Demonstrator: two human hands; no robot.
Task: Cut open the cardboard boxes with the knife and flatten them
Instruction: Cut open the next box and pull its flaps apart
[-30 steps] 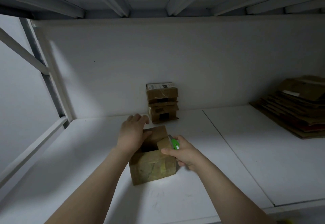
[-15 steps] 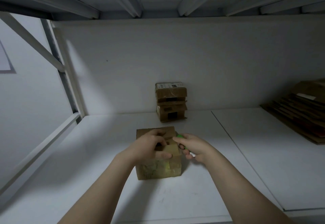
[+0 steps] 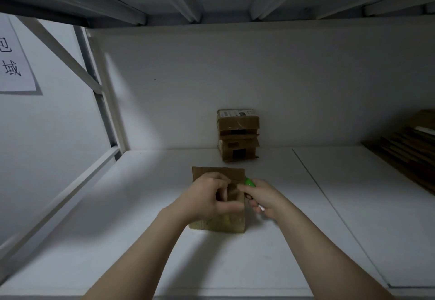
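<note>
A small brown cardboard box (image 3: 219, 225) stands on the white shelf (image 3: 146, 241) in front of me, its far flap (image 3: 219, 172) folded open. My left hand (image 3: 207, 199) lies over the box's top with fingers curled round a flap. My right hand (image 3: 263, 197) grips a green-handled knife (image 3: 250, 182) at the box's right top edge. The blade itself is hidden behind the hand and box. Two more small cardboard boxes (image 3: 237, 135) are stacked against the back wall.
A pile of flattened cardboard (image 3: 409, 144) lies at the far right of the shelf. A metal frame post and brace (image 3: 103, 102) run along the left side, with a paper sign (image 3: 14, 59) on the left wall. Another shelf's underside hangs overhead.
My left hand has come from the far flap down onto the box top and closed on a flap. My right hand with the knife stays at the right edge. The view has shifted left.
</note>
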